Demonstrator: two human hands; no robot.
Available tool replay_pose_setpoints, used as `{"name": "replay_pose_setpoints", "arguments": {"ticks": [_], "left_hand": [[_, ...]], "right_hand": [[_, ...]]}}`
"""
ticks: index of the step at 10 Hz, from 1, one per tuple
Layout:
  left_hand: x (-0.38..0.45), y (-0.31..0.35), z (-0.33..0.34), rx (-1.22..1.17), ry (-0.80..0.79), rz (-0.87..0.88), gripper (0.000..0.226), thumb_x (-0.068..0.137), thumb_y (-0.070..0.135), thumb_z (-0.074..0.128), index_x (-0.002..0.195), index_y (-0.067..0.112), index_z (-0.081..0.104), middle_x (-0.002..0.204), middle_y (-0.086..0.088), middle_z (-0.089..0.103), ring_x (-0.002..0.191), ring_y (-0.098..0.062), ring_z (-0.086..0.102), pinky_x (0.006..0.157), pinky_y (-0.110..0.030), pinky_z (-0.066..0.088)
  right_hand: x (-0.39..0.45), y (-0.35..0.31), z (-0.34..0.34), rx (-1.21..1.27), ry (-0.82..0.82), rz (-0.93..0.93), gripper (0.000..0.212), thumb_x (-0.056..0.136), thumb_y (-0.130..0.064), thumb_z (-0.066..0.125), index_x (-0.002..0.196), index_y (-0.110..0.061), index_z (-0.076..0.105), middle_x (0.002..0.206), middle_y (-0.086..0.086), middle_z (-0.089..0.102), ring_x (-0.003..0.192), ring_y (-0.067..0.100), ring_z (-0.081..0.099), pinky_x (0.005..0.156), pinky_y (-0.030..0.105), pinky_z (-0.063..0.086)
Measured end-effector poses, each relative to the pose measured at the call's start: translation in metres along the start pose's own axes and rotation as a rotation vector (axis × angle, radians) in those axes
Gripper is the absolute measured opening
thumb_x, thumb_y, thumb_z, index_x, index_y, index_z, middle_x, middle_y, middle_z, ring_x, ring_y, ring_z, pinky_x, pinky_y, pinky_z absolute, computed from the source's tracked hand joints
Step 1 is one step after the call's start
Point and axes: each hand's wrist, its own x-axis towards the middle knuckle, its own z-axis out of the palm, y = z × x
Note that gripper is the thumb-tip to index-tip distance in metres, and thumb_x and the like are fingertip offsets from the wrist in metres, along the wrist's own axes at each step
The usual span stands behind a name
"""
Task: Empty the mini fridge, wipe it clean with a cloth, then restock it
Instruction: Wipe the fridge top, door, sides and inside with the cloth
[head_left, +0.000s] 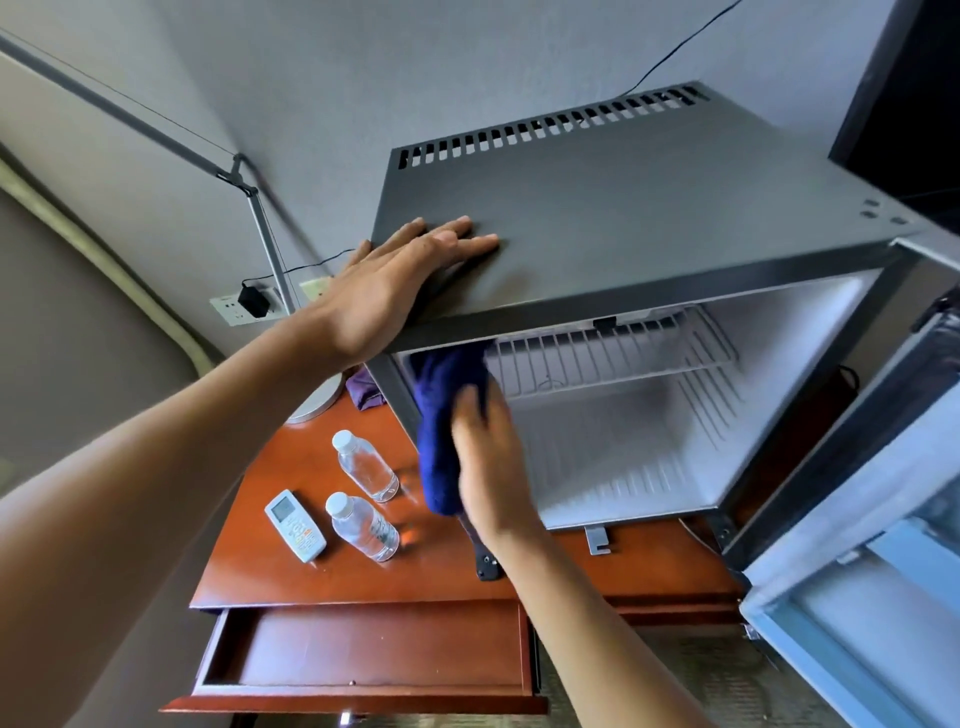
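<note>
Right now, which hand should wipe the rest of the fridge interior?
Right. The right hand already holds the blue cloth against the left inner wall of the mini fridge, at the open front. The left hand lies flat on the fridge top, steadying it, and holds nothing.

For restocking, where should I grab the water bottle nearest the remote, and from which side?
Probably grip the nearer water bottle around its clear body just below the white cap, coming from its right. It stands upright on the wooden desk, with the remote close on its left and the second bottle behind; the right looks open, so the fingers can wrap its round body.
</note>
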Motion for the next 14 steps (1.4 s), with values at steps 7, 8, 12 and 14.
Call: {"name": "replay_pose_setpoints", "arguments": {"ticks": [7,8,12,14], "left_hand": [[0.003,0.000,0.004,0.286,0.018,0.029,0.066,0.082,0.075,0.017,0.148,0.068,0.019,0.166,0.029,0.011,0.157,-0.009,0.002,0.124,-0.059,0.003],[0.002,0.001,0.005,0.305,0.018,0.028,0.065,0.083,0.077,0.014,0.148,0.069,0.015,0.166,0.029,0.009,0.157,-0.010,0.002,0.125,-0.058,0.003],[-0.002,-0.002,0.006,0.348,0.050,0.017,0.063,0.087,0.078,0.011,0.149,0.068,0.012,0.166,0.028,0.010,0.157,-0.011,0.004,0.126,-0.057,0.006],[-0.001,-0.004,0.009,0.334,0.054,0.034,0.070,0.082,0.081,0.007,0.150,0.065,0.014,0.167,0.026,0.011,0.158,-0.013,0.005,0.125,-0.060,0.005]], "right_hand": [[0.072,-0.014,0.050,0.216,-0.136,0.183,0.050,0.103,-0.027,0.048,0.151,-0.020,0.038,0.142,0.001,0.048,0.133,0.007,0.048,0.116,0.023,0.036],[0.087,-0.009,0.016,-0.608,0.141,0.030,0.064,0.097,-0.026,0.054,0.151,0.004,0.036,0.146,0.013,0.049,0.141,0.021,0.046,0.117,0.038,0.037],[0.123,0.011,-0.063,-1.626,-0.116,-0.202,0.047,0.102,-0.056,0.044,0.139,-0.031,0.054,0.138,0.009,0.061,0.123,0.036,0.058,0.086,0.040,0.049],[0.136,-0.014,-0.183,-1.776,0.428,0.150,0.037,0.106,-0.033,0.046,0.129,-0.010,0.065,0.132,0.022,0.059,0.110,0.043,0.066,0.083,0.043,0.053]]}}
